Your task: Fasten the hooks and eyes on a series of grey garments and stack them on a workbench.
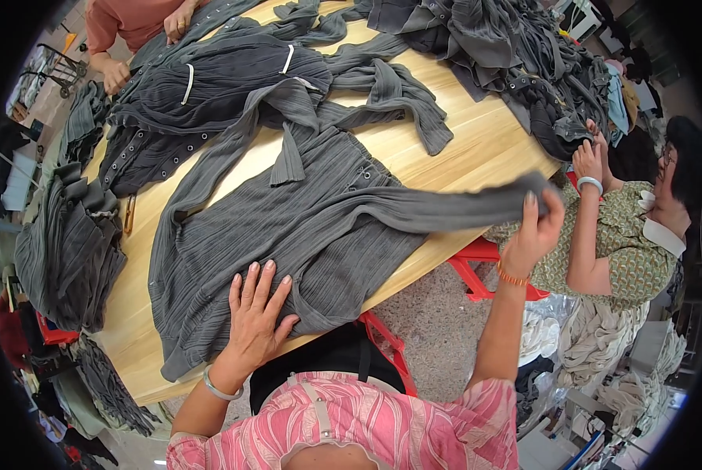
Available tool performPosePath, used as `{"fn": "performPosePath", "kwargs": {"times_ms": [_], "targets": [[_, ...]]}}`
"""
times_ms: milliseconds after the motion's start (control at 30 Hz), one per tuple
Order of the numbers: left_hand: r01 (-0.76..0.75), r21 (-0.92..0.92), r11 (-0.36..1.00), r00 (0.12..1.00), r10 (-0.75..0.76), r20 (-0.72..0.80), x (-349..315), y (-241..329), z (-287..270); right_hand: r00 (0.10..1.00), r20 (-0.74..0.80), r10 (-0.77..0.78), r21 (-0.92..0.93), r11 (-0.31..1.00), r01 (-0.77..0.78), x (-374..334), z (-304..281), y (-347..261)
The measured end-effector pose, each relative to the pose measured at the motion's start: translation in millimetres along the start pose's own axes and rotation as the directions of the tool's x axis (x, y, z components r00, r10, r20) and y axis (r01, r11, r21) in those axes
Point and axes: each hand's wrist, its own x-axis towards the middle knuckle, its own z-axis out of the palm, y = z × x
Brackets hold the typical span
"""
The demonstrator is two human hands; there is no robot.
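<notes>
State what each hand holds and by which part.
Right hand pinches the grey garment by its sleeve end; left hand only presses flat on it.

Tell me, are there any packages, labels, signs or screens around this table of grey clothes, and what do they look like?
No packages, signs or screens show.
White strip-shaped neck label: inside the collar of a dark grey ribbed garment, far left of the wooden table.
Second white strip label: same pile, to its right.
Any print is too small to tell.
</notes>
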Motion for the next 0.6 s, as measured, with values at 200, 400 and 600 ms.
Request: {"fn": "performPosePath", "kwargs": {"times_ms": [200, 400, 600], "targets": [[-0.012, -0.022, 1.000, 1.000, 0.012, 0.007, -1, -1, 3, 0.914, 0.350, -0.205, 0.062, 0.979, 0.196, 96, 82, -20], [0.004, -0.017, 1.000, 1.000, -0.004, -0.001, -1, 1, 3, 0.884, 0.420, 0.204, 0.394, 0.837, -0.381, 127, 124, 18], [-0.016, -0.026, 1.000, 1.000, 0.015, -0.014, 3, 3, 7, 0.953, 0.303, -0.020, 0.443, 0.888, -0.122, 145, 123, 32]]}}
